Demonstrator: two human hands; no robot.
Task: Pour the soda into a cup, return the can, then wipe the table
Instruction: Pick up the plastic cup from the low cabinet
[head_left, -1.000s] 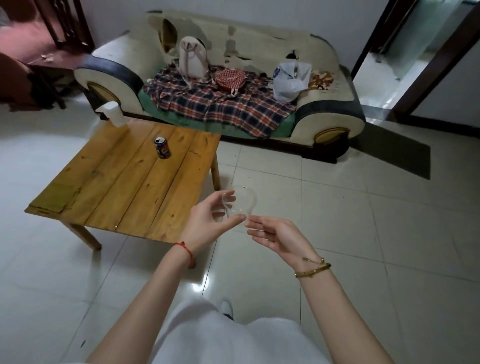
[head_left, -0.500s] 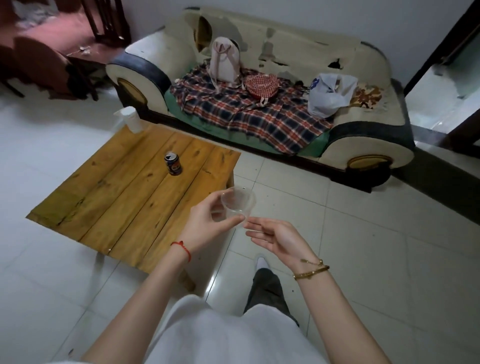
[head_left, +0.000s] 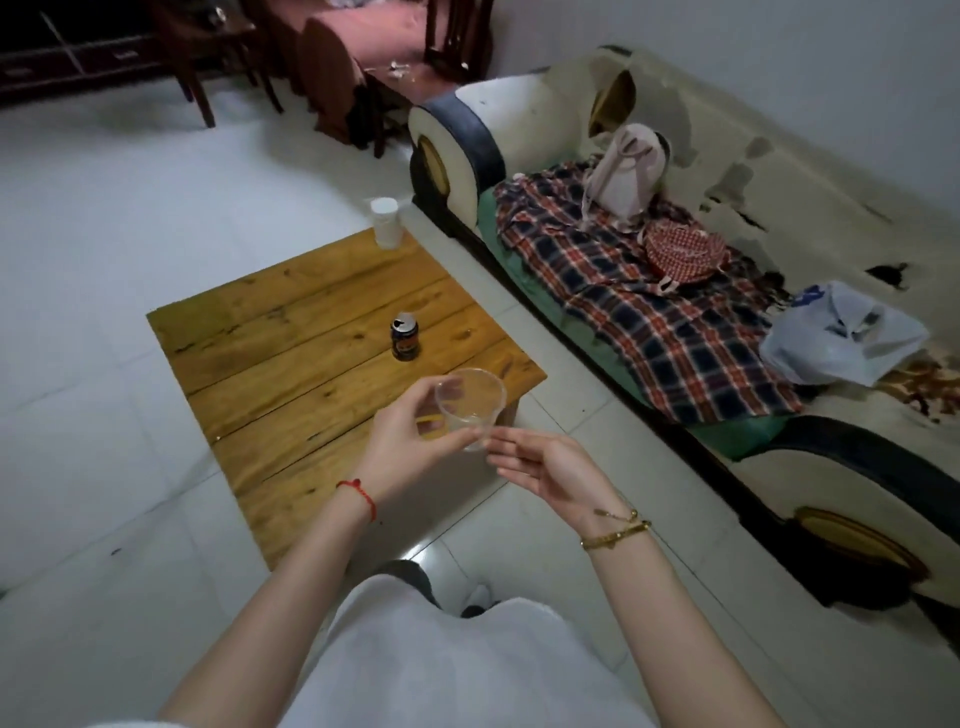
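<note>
Cup (head_left: 470, 405): clear plastic, upright, held in the air above the table's near corner.
Left hand (head_left: 410, 441): grip curled round the cup's side.
Right hand (head_left: 550, 467): fingers straight, released, tips at the cup's base.
Can (head_left: 404, 336): upright mid-table (head_left: 291, 332), opened.

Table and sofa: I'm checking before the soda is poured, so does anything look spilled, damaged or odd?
No spill shows on the wooden table; the soda can stands upright, already opened. The left hand holds the clear cup empty. The sofa stands out: its pale covering is peeling in dark patches along the backrest.
</note>
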